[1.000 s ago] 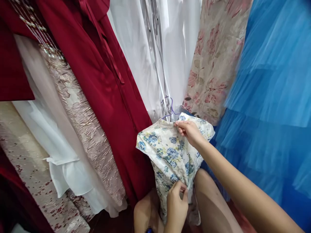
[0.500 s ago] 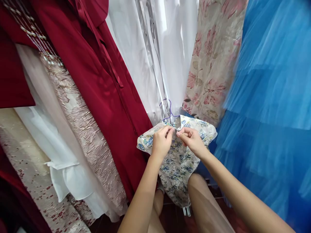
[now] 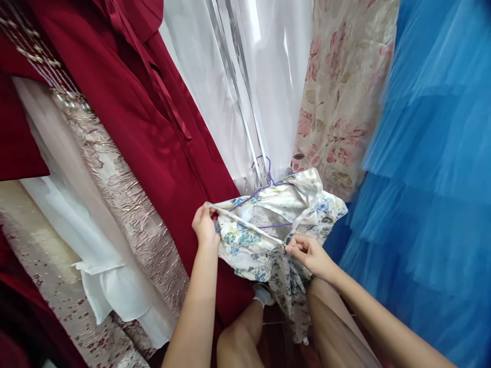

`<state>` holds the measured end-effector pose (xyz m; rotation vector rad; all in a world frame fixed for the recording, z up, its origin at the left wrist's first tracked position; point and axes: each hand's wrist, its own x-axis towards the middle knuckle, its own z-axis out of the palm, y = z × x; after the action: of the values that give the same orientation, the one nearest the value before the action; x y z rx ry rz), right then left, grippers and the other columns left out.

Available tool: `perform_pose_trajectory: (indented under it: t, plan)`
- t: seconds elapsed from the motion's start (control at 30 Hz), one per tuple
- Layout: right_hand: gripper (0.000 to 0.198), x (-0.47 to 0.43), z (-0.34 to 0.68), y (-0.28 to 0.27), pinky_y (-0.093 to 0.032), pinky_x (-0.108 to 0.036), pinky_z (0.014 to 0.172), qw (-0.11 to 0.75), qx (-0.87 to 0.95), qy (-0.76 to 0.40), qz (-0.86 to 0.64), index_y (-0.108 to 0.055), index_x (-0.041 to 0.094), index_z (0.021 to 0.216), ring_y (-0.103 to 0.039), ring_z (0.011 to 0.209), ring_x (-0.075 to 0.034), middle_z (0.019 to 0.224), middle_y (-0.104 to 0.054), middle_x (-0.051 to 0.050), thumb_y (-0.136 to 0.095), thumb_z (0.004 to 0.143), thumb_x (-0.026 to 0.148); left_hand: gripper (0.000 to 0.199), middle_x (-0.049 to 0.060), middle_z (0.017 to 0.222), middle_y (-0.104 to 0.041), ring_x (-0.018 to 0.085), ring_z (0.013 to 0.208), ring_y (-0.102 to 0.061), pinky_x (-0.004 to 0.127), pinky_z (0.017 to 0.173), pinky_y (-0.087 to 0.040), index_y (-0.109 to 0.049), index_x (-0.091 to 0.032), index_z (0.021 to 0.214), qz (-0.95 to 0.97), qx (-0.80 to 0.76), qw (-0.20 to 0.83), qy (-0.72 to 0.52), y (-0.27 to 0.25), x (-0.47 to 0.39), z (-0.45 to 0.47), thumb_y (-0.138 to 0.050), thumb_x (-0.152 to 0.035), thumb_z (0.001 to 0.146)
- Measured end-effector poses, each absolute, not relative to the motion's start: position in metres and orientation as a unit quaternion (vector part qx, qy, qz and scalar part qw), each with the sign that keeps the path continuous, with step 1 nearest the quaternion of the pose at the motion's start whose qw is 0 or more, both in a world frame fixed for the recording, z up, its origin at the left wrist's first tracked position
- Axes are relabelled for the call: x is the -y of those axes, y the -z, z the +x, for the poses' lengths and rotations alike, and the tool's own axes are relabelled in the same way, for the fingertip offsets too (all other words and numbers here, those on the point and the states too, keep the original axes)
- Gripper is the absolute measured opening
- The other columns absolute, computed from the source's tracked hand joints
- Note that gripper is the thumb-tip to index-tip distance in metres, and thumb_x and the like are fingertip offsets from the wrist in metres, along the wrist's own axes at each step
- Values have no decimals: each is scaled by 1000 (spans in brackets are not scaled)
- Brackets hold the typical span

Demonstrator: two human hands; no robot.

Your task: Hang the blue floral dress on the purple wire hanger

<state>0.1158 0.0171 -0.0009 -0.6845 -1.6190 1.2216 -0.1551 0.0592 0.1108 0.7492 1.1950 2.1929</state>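
Observation:
A white garment with a blue and yellow floral print (image 3: 245,250) hangs in front of me, its back opened wide. Inside it shows a thin purple wire hanger (image 3: 270,171), the hook pointing up toward the white cloth. My left hand (image 3: 206,225) is closed around the garment's edge at its left shoulder and stretches that edge outward. Lower down at the middle, my right hand (image 3: 309,253) pinches at the opening, where a small zipper pull seems to sit by the fingertips. The garment's lower part bunches between my legs.
Long dark red dresses (image 3: 184,153) hang at the left beside pale brocade and white ones. Ahead are white fabric (image 3: 276,76) with silvery ribbons and a pink floral dress (image 3: 337,102). Tiered blue tulle (image 3: 422,179) fills the right. Dark floor tiles (image 3: 274,332) show below.
My left hand has moved left, pulling the garment's edge outward. My right hand has moved down along the opening, which has gone from closed below the neck to spread apart.

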Motion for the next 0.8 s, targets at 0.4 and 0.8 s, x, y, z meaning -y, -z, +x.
perform_pose_trajectory:
  t: [0.4, 0.8]
  plan:
    - [35, 10, 166, 68, -19, -27, 50, 493, 557, -551, -377, -48, 21, 62, -29, 44, -10, 44, -40, 7, -59, 87, 43, 22, 11, 94, -69, 23, 91, -67, 39, 88, -49, -61, -16, 87, 297, -423, 601, -609, 25, -17, -93, -72, -34, 81]
    - [21, 12, 190, 131, -31, -29, 57, 312, 636, -338, -620, -49, 21, 55, -52, 58, -19, 56, -57, -3, -60, 72, 29, 27, 6, 84, -64, 17, 81, -59, 26, 78, -45, -67, -14, 85, 546, -359, 531, -539, -14, 59, -26, -65, -41, 87]
